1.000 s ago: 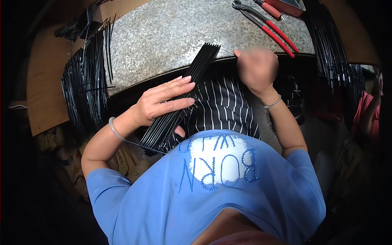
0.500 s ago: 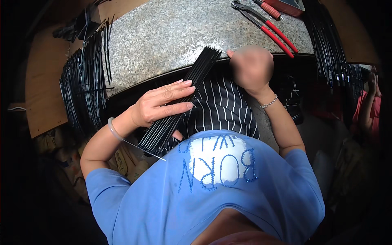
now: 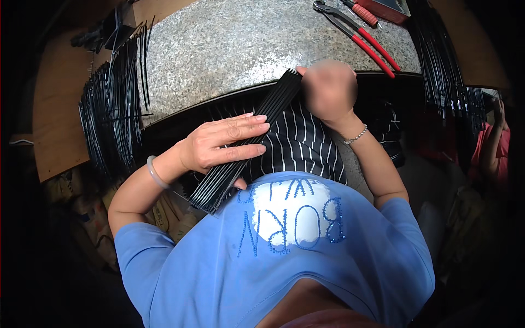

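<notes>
A bundle of thin black rods (image 3: 276,104) lies slantwise over my lap, its upper end by the tabletop's front edge and its lower end close to my shirt. My left hand (image 3: 224,143) is closed round the lower half, with the fingers across the top and the thumb tip showing on the near side. At the upper end is my right hand (image 3: 331,93); one fingertip is against the rod tips. A blur covers the rest of this hand, so its grip is hidden.
The speckled stone tabletop (image 3: 219,49) bears red-handled pincers (image 3: 358,41), a red-handled tool (image 3: 365,13) and a red tray (image 3: 385,8). Black rods hang in rows at left (image 3: 112,112) and right (image 3: 440,60). Another person's arm (image 3: 495,139) shows at far right.
The bundle and my left hand have shifted slightly right. My right hand has moved left, onto the bundle's upper end. A thin pale-tipped rod jutting at the lower end no longer shows.
</notes>
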`<act>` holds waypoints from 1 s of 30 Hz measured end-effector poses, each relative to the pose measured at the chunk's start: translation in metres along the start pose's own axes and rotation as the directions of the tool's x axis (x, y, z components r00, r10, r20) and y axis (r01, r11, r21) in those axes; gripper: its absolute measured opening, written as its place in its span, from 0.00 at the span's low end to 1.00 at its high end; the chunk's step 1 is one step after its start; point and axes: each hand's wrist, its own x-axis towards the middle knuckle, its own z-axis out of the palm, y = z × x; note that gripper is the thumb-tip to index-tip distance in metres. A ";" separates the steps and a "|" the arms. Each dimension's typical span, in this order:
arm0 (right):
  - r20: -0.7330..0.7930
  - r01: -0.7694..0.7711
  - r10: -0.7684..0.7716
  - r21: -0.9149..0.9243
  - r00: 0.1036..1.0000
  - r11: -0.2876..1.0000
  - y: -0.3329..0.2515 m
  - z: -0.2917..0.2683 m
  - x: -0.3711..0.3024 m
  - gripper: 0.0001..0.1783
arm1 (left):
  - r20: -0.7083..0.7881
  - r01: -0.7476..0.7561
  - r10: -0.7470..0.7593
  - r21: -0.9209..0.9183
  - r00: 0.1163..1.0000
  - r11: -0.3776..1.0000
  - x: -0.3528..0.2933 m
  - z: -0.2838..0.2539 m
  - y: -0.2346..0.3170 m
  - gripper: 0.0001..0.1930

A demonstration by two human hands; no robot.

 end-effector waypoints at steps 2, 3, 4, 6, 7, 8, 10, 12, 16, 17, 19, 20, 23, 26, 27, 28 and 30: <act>-0.015 -0.003 0.003 -0.038 1.000 0.999 -0.002 0.001 0.004 0.22 | 0.007 -0.016 0.016 -0.005 1.000 1.000 0.005 -0.001 0.000 0.30; -0.016 0.002 -0.003 -0.038 1.000 0.999 -0.004 -0.001 0.004 0.22 | 0.004 -0.017 0.017 0.000 1.000 1.000 0.004 -0.002 0.002 0.30; 0.055 -0.017 0.017 0.002 0.998 1.000 -0.006 -0.006 0.004 0.23 | -0.001 -0.018 0.018 0.004 1.000 1.000 0.004 -0.004 0.005 0.30; 0.180 -0.035 0.021 0.076 0.984 0.996 -0.006 -0.016 0.009 0.25 | -0.019 -0.026 0.027 0.043 0.999 0.999 0.008 -0.013 0.007 0.29; 0.240 -0.043 0.015 0.110 0.971 0.993 -0.006 -0.023 0.011 0.26 | -0.029 -0.031 0.033 0.067 0.999 0.997 0.009 -0.018 0.009 0.28; 0.326 -0.200 0.061 0.411 0.943 0.889 -0.003 -0.036 0.018 0.27 | -0.116 -0.033 0.037 0.036 0.993 0.999 0.012 -0.023 0.009 0.27; 0.412 -0.324 0.041 0.648 0.910 0.689 -0.003 -0.067 0.034 0.28 | -0.210 -0.052 0.059 0.036 0.976 0.998 0.034 -0.032 0.011 0.26; 0.372 -0.249 -0.130 0.805 0.919 0.539 -0.007 -0.080 0.049 0.20 | -0.347 -0.090 -0.017 -0.290 0.938 0.953 0.066 -0.043 0.014 0.20; 0.554 -0.535 -0.030 0.816 0.832 0.220 -0.040 -0.067 0.069 0.13 | -0.045 0.416 -0.512 -0.523 0.858 0.744 0.123 -0.055 0.021 0.16; 0.626 -0.624 0.007 0.775 0.780 0.099 -0.041 -0.064 0.070 0.12 | 0.174 0.654 -0.659 -0.453 0.732 0.606 0.136 -0.064 0.016 0.13; 0.570 -0.571 0.035 0.815 0.821 0.098 -0.040 -0.060 0.067 0.11 | 0.033 0.191 -0.188 -0.185 0.982 0.964 0.133 -0.076 -0.052 0.21; 0.517 -0.521 0.066 0.849 0.853 0.088 -0.037 -0.054 0.064 0.10 | -0.008 0.420 -0.426 -0.154 0.905 0.894 0.129 -0.094 -0.073 0.26; 0.414 -0.418 0.108 0.908 0.904 0.018 -0.035 -0.035 0.050 0.10 | -0.557 0.756 -0.514 0.425 0.652 0.498 0.081 -0.137 -0.208 0.28; 0.443 -0.445 0.104 0.896 0.890 -0.008 -0.029 -0.033 0.036 0.11 | -0.669 0.872 -0.564 0.420 0.484 0.252 0.060 -0.151 -0.268 0.20; 0.480 -0.482 0.100 0.876 0.872 -0.003 -0.027 -0.034 0.034 0.10 | -0.628 0.877 -0.629 0.437 0.457 0.201 0.058 -0.152 -0.275 0.18; 0.471 -0.475 0.112 0.880 0.875 0.004 -0.024 -0.036 0.032 0.10 | -0.636 0.888 -0.627 0.393 0.450 0.238 0.062 -0.151 -0.274 0.16; 0.495 -0.502 0.153 0.865 0.855 0.010 -0.019 -0.040 0.029 0.11 | -0.641 0.891 -0.621 0.354 0.452 0.283 0.065 -0.148 -0.267 0.15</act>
